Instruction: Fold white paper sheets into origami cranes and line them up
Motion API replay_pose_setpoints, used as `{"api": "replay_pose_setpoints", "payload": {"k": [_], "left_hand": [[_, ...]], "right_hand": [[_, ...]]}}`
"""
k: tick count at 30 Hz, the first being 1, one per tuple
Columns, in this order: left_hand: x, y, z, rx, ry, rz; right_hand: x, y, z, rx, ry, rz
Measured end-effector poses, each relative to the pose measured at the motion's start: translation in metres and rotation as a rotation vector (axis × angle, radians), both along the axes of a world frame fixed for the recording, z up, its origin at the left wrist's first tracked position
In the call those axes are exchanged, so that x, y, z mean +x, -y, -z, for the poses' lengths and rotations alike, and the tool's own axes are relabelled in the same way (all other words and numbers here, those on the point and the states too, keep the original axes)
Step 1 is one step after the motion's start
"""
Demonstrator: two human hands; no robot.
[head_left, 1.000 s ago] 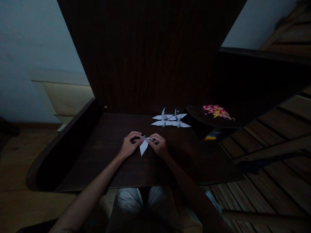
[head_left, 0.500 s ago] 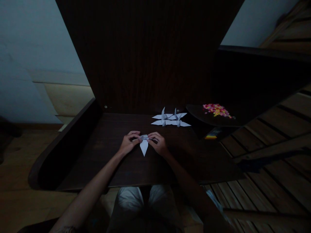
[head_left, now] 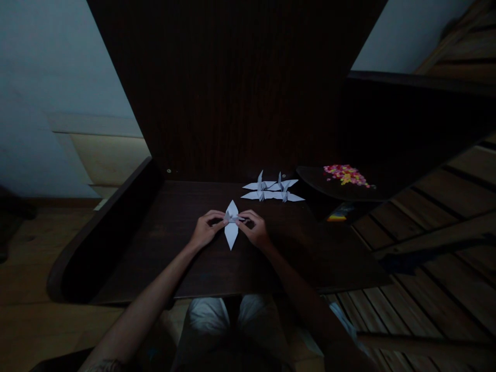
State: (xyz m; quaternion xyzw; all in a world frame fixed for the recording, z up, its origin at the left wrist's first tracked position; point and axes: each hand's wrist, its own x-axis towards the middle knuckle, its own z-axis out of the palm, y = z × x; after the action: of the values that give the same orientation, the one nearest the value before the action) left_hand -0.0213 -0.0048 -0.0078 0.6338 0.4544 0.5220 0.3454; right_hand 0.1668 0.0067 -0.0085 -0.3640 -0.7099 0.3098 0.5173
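Note:
A white origami crane (head_left: 231,235) is held low over the dark desk, its two wings spread, one pointing away from me and one toward me. My left hand (head_left: 208,227) pinches its left side between thumb and fingers. On the opposite side, my right hand (head_left: 253,227) has its thumb and fingers closed on the crane's right side. The middle folds are partly covered by my fingertips. Just beyond my right hand, several finished-looking white paper cranes (head_left: 271,195) stand grouped in two rows, wings out sideways.
The dark wooden desk (head_left: 155,258) has a raised side panel (head_left: 104,232) at left and a tall back panel (head_left: 240,93). On a curved shelf (head_left: 310,178) at right lies a pile of small pink, red and yellow pieces (head_left: 344,174). Below it is a small box with a yellow edge (head_left: 336,218).
The crane's far wing has folded out and now points away from me; before, only the near wing lay spread. Both hands have stayed at its sides. The other cranes have not moved.

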Motion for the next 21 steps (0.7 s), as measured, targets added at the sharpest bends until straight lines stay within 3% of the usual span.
{"api": "replay_pose_setpoints", "payload": {"k": [12, 21], "left_hand": [[-0.002, 0.003, -0.004, 0.006, -0.164, -0.006], [-0.002, 0.002, 0.002, 0.020, -0.217, 0.012]], "right_hand": [[0.008, -0.003, -0.002, 0.114, 0.154, 0.047], [0.010, -0.001, -0.002, 0.081, 0.136, 0.044]]}}
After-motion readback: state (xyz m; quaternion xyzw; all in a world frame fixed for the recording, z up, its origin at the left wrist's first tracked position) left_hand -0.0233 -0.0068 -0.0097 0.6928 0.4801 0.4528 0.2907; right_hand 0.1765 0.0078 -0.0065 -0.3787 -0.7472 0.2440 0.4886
